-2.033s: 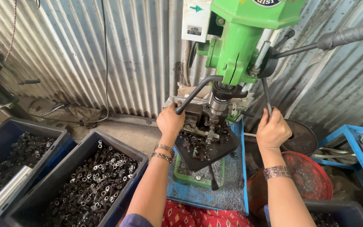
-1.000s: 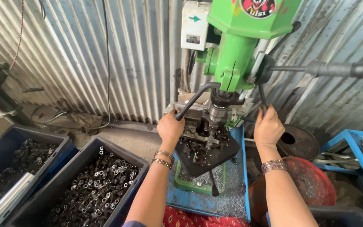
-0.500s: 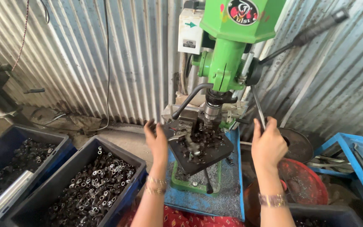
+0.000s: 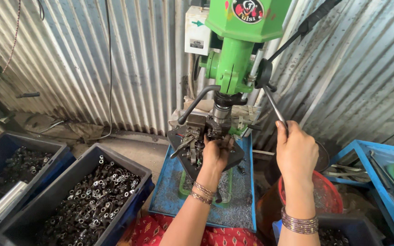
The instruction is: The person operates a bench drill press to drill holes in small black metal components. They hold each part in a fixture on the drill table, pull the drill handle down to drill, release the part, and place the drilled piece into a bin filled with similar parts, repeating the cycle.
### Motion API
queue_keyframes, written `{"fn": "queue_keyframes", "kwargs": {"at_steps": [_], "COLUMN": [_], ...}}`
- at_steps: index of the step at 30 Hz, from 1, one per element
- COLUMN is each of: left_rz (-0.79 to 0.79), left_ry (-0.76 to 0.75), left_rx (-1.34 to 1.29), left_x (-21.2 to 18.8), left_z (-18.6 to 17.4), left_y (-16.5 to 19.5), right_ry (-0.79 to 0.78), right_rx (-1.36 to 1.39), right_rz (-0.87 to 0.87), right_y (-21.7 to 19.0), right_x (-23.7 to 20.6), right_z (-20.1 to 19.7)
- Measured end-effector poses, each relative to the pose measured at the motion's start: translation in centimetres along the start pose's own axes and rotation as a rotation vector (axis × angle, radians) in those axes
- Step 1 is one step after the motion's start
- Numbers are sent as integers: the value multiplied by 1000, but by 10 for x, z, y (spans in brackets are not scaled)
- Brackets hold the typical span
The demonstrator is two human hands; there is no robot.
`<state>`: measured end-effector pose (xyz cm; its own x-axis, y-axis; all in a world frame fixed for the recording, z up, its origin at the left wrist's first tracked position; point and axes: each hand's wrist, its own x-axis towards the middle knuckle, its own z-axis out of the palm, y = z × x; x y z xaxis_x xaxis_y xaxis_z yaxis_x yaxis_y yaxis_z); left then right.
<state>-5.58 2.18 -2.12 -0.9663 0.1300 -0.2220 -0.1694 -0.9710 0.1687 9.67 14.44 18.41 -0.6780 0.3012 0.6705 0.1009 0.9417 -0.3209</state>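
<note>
Corrugated metal wall [image 4: 92, 59] behind – right hand [image 4: 296, 152] clasps feed lever [image 4: 275, 108], left hand [image 4: 215, 155] fingers the jig [image 4: 192, 143], grip unclear.

Left hand [image 4: 216, 154]: arm stretched forward, fingers curled down, bangles on wrist.
Right hand [image 4: 296, 150]: raised, fist closed, bangles on wrist.

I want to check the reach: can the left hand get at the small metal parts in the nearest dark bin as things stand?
Probably yes. The left hand is at the drill table, and the bin lies open just below and to its left, with nothing between them. The parts lie uncovered.
</note>
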Motion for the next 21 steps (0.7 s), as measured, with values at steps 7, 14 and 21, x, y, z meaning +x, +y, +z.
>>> {"fn": "queue_keyframes", "kwargs": {"at_steps": [7, 14, 21], "left_rz": [54, -77, -665], "left_ry": [67, 65, -40], "left_rx": [-41, 65, 337], "left_x": [-30, -86, -154], "left_z": [10, -19, -34], "left_y": [-13, -85, -195], "right_ry": [9, 19, 18], "right_rx": [32, 33, 47], "right_rz": [-13, -22, -20], "right_y": [12, 20, 23], "right_x": [2, 7, 6], "right_z": [-2, 8, 5]}}
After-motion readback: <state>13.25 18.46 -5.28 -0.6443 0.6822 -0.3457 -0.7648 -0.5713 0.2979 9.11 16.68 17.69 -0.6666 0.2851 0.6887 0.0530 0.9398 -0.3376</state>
